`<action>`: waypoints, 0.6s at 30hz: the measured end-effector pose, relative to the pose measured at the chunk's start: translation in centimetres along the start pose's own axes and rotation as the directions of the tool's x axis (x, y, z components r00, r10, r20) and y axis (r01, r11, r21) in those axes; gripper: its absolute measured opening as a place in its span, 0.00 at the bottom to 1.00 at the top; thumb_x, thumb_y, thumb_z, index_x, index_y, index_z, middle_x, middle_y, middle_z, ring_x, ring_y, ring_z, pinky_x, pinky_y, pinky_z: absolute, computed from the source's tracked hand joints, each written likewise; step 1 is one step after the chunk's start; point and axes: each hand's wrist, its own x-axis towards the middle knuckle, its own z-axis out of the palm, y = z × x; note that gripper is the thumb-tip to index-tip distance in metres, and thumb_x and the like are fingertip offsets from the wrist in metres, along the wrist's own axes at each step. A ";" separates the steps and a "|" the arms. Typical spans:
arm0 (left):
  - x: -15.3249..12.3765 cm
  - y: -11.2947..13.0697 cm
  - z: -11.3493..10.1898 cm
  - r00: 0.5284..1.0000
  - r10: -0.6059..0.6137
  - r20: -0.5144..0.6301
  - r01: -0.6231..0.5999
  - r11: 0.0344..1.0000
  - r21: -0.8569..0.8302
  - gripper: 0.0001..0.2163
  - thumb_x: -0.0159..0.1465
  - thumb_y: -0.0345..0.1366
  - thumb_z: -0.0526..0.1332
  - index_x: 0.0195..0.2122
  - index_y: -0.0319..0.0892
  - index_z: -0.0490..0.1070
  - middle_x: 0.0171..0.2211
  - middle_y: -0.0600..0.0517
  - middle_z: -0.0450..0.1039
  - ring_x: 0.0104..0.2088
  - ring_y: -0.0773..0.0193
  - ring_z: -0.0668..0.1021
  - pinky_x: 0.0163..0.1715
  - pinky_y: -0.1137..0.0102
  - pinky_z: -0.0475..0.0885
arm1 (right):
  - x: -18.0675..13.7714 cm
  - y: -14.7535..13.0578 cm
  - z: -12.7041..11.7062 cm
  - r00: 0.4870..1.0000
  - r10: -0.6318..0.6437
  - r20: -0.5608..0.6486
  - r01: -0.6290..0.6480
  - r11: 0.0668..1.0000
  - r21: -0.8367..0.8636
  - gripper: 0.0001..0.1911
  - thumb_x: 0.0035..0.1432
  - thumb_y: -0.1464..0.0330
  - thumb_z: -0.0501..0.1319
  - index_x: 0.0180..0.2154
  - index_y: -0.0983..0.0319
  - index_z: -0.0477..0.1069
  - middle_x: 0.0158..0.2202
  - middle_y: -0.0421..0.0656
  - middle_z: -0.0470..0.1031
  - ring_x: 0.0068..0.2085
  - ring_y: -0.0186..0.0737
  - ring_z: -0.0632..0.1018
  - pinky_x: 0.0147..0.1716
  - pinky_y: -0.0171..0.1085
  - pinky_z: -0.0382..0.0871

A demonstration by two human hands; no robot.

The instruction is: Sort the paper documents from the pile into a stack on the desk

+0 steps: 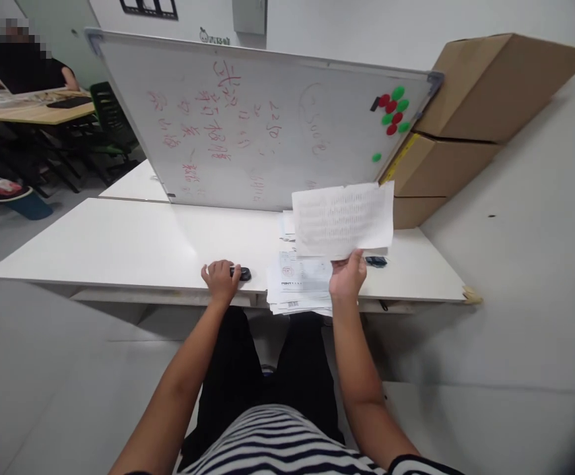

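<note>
My right hand [348, 274] is closed around the lower edge of a paper sheet [342, 221] with faint lines of text, raised above the desk. Below it, a stack of printed papers [297, 280] overhangs the desk's front edge; one shows a red stamp. My left hand [221, 282] rests on the desk left of the stack, its fingers spread. Its thumb lies against a small black object [245, 273] whose kind I cannot make out. Just right of my right hand lies a small dark item [377, 262], partly behind the sheet.
A whiteboard [277, 132] with red writing and round magnets stands along the back of the white desk [133, 244]. Cardboard boxes [485, 92] are stacked at the right. At far left, a person [59, 72] sits behind a monitor, and a blue bin [27, 204] stands on the floor.
</note>
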 end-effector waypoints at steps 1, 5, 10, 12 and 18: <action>-0.1 0.8 -0.7 0.999 0.006 -0.031 -0.007 1.000 -0.024 0.18 0.65 0.48 0.52 0.41 0.42 0.73 0.50 0.40 0.70 0.58 0.44 0.64 0.59 0.45 0.45 | -1.7 -0.4 -0.6 0.999 0.042 -0.014 -0.042 0.998 0.039 0.24 0.59 0.49 0.56 0.48 0.60 0.68 0.46 0.48 0.76 0.47 0.41 0.78 0.46 0.44 0.72; -1.3 5.8 -4.3 0.996 0.089 0.012 -0.079 0.929 -0.362 0.30 0.64 0.60 0.43 0.51 0.43 0.70 0.60 0.42 0.63 0.63 0.46 0.59 0.62 0.47 0.46 | -6.8 -0.4 -2.2 0.978 0.209 -0.027 -0.206 0.976 0.074 0.24 0.56 0.50 0.59 0.45 0.61 0.69 0.45 0.48 0.77 0.48 0.43 0.77 0.48 0.45 0.72; -3.5 11.3 -7.4 0.923 0.105 0.370 0.246 0.580 -0.777 0.30 0.64 0.59 0.45 0.57 0.45 0.65 0.55 0.45 0.70 0.56 0.54 0.71 0.55 0.59 0.67 | -9.8 0.8 -3.4 0.947 0.315 0.059 -0.315 0.949 -0.018 0.21 0.55 0.49 0.60 0.41 0.59 0.69 0.41 0.45 0.78 0.46 0.42 0.78 0.45 0.43 0.73; -3.8 11.8 -7.8 0.902 0.015 0.432 0.354 0.549 -0.757 0.25 0.63 0.56 0.54 0.53 0.44 0.69 0.54 0.47 0.72 0.55 0.54 0.72 0.54 0.60 0.68 | -10.0 0.9 -4.1 0.927 0.348 0.138 -0.343 0.938 -0.057 0.20 0.54 0.49 0.61 0.40 0.58 0.69 0.40 0.43 0.78 0.43 0.42 0.78 0.44 0.44 0.74; -2.3 10.2 -8.5 0.907 -0.018 0.422 0.334 0.642 -0.690 0.19 0.61 0.52 0.58 0.45 0.45 0.76 0.47 0.51 0.77 0.51 0.53 0.76 0.52 0.58 0.70 | -6.3 -1.1 -6.8 0.926 0.284 0.247 -0.270 0.959 -0.090 0.21 0.49 0.55 0.68 0.42 0.57 0.71 0.41 0.41 0.78 0.42 0.42 0.78 0.46 0.46 0.73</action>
